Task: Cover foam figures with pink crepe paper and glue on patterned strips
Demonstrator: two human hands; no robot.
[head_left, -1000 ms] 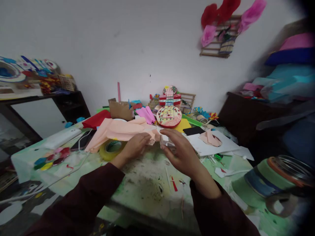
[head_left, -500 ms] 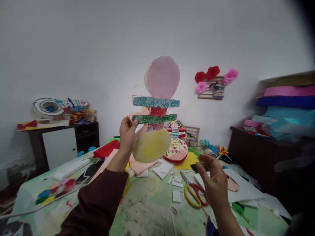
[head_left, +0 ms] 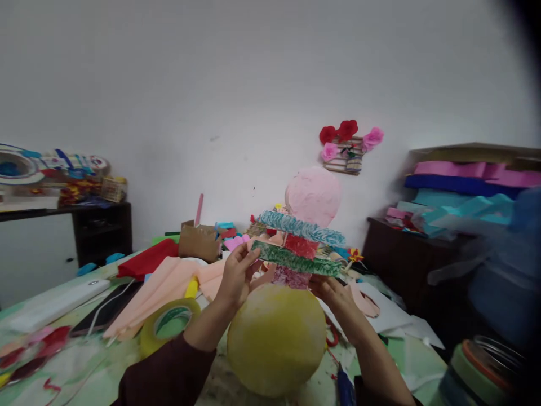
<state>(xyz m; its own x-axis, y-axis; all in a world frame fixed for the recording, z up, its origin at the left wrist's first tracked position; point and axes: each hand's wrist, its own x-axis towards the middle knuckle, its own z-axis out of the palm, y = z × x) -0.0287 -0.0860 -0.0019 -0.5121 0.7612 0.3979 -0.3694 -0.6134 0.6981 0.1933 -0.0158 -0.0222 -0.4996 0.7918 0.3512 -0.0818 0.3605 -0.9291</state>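
Note:
I hold a handmade guitar-shaped craft point(head_left: 279, 332) in front of me: a large yellow round body, a red and pink neck, a green bar, a blue-green bar and a pink round head on top. My left hand point(head_left: 240, 276) grips the left end of the green bar with fingers closed around it. My right hand point(head_left: 333, 293) holds the craft from behind on the right, its fingers partly hidden by the yellow body.
A roll of yellow tape point(head_left: 169, 327) and peach paper sheets point(head_left: 164, 287) lie on the green table point(head_left: 76, 366) at left. A cardboard box point(head_left: 198, 242) stands behind. A dark cabinet point(head_left: 406, 259) with stacked coloured sheets is at right. A jar point(head_left: 486, 366) sits at bottom right.
The craft has come down from raised height to close before me. My right hand has moved from over the table onto the craft. The view has dipped and shifted.

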